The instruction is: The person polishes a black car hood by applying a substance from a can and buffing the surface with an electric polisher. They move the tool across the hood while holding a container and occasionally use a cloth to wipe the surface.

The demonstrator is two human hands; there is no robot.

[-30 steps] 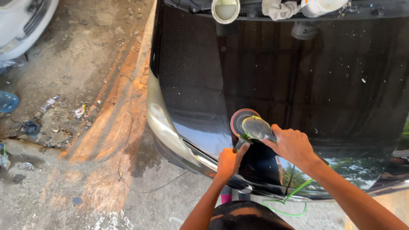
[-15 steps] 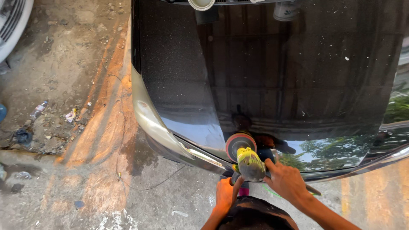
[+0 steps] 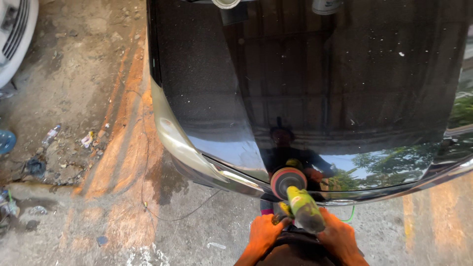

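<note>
A glossy black car hood (image 3: 305, 88) fills the upper right of the head view. A yellow-green power polisher (image 3: 304, 209) has its round red-rimmed pad (image 3: 288, 181) pressed on the hood's front edge. My left hand (image 3: 263, 232) grips the polisher's side handle. My right hand (image 3: 339, 236) holds the rear of its body. Both hands sit at the bottom of the frame, close to my body. A green cord (image 3: 351, 215) trails below the hood edge.
A headlight (image 3: 172, 135) curves along the hood's left corner. A thin wire (image 3: 148, 197) lies on the stained concrete ground (image 3: 98, 162). Litter and a plastic bottle (image 3: 50, 135) lie at left. A white car's corner (image 3: 12, 34) is at top left. A round tub (image 3: 224, 3) sits at the hood's far end.
The polisher and both hands have slid back toward me from mid-hood to the hood's front edge. The view has shifted, so the tubs and rag at the far end have left the frame.
</note>
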